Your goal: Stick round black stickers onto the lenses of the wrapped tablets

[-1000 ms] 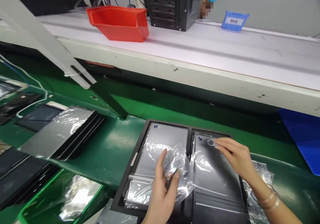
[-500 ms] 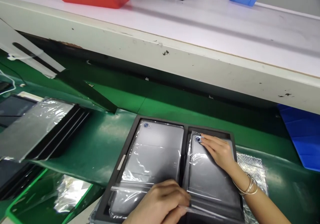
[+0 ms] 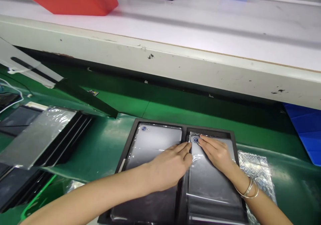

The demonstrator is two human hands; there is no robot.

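Your black, oblong, two-slot tray (image 3: 185,133) holds a flat grey left tablet (image 3: 155,144) and a flat grey right tablet (image 3: 213,184), both in shiny clear plastic film (image 3: 205,199). The left one looks done; the right one's top corner seems unfinished. Your left hand (image 3: 173,164), fingers bunched, is at its edge; your right hand (image 3: 217,154), bunched too, touches by its round blue lens (image 3: 195,140). I can't tell if either pinches anything.

Bare forearms (image 3: 110,195), silvery bangles (image 3: 249,188) on right wrist (image 3: 240,180).

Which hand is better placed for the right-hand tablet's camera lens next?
Probably the right hand: it is beside the camera lens, while the left hand is near that tablet's left edge.
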